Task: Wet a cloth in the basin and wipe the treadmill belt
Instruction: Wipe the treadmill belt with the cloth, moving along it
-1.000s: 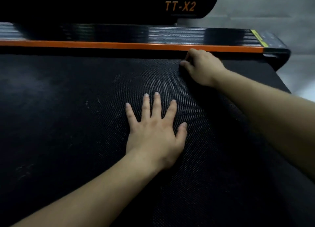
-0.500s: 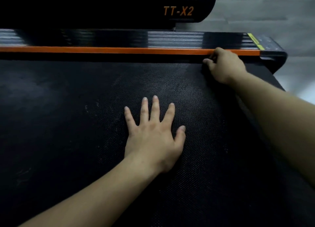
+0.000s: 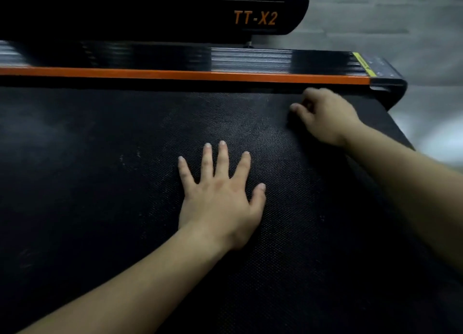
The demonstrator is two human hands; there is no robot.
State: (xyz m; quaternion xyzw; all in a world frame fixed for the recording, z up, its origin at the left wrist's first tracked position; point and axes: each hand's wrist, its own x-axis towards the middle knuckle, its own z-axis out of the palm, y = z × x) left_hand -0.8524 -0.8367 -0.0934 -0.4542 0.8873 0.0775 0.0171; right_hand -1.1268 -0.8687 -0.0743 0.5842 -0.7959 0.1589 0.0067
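The treadmill belt (image 3: 105, 183) filling the lower frame looks like matt black rubber with a fine pebbled grain, faintly dusty. At the top, the orange strip (image 3: 175, 74) is smooth, and the ribbed side rail (image 3: 250, 58) and black housing (image 3: 150, 10) are glossy.

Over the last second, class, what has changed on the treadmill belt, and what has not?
The right hand, curled, first slid right along the orange strip, then pulled back from it onto the belt. No cloth can be made out under it. The left hand stayed flat, fingers spread, on the belt.

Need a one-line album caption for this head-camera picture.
Left hand flat on treadmill belt; curled right hand near the orange rail.
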